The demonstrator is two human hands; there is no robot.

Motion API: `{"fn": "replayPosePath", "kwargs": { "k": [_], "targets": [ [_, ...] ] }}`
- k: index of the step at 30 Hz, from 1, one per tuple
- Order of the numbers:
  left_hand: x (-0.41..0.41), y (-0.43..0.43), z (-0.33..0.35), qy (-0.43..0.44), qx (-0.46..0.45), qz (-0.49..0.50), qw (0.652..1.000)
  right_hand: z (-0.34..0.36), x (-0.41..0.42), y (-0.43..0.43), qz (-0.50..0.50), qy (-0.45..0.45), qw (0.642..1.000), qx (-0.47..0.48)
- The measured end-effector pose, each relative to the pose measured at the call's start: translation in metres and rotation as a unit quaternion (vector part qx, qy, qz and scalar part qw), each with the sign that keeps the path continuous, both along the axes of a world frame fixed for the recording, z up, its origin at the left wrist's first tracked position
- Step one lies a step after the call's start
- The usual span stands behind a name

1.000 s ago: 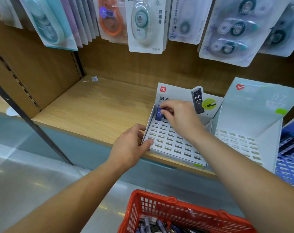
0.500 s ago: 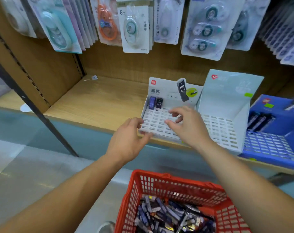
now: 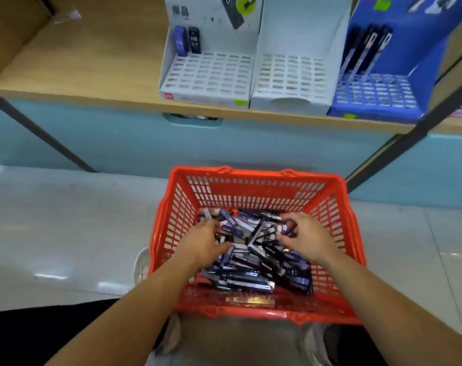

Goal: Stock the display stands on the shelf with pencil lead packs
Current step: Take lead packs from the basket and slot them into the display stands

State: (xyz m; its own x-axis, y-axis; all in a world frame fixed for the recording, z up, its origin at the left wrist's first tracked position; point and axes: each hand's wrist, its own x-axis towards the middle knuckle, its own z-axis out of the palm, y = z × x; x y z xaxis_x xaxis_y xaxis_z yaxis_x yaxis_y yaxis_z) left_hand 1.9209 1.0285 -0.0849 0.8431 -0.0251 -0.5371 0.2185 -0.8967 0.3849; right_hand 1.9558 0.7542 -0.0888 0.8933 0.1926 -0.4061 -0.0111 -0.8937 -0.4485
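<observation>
Both hands' fingers [image 3: 284, 237] touch basket's [image 3: 253, 190] lead packs [image 3: 251, 249].

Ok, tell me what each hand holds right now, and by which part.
Cannot be told. Both hands, left and right, are down among the loose lead packs in the red basket; no clear grip shows.

Blurred label on basket [image 3: 251, 299]

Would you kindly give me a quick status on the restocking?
Both hands down in the red basket, left hand and right hand sorting loose lead packs. Left white stand holds two packs; middle white stand bare. Nothing blocking.
</observation>
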Motion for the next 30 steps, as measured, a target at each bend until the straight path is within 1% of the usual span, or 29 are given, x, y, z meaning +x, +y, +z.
{"fn": "replayPosePath", "kwargs": {
  "k": [3,6,8,11,14,19,24,30],
  "targets": [
    [0.011,-0.01,-0.047,0.047,0.008,-0.014,0.999,-0.048,0.002,-0.005,0.014,0.078,0.996,-0.03],
    [0.027,-0.019,-0.089,0.047,0.017,-0.029,0.998,-0.089,0.01,-0.003,0.002,0.121,0.992,-0.036],
    [0.037,-0.028,-0.111,0.024,0.029,-0.062,0.997,-0.112,0.015,-0.002,-0.006,0.114,0.992,-0.045],
    [0.051,-0.043,-0.138,-0.028,0.029,-0.113,0.993,-0.136,0.021,0.004,0.007,0.07,0.996,-0.056],
    [0.058,-0.05,-0.159,-0.032,0.013,-0.11,0.993,-0.148,0.026,0.013,0.01,0.053,0.997,-0.049],
    [0.058,-0.044,-0.175,-0.046,0.011,-0.069,0.996,-0.161,0.032,0.021,-0.003,0.042,0.999,-0.032],
    [0.059,-0.04,-0.177,-0.051,0.015,-0.075,0.996,-0.166,0.038,0.031,-0.016,0.095,0.995,-0.035],
    [0.056,-0.035,-0.176,-0.035,-0.028,-0.079,0.996,-0.163,0.046,0.05,-0.014,0.12,0.992,-0.026]
  ]
}}
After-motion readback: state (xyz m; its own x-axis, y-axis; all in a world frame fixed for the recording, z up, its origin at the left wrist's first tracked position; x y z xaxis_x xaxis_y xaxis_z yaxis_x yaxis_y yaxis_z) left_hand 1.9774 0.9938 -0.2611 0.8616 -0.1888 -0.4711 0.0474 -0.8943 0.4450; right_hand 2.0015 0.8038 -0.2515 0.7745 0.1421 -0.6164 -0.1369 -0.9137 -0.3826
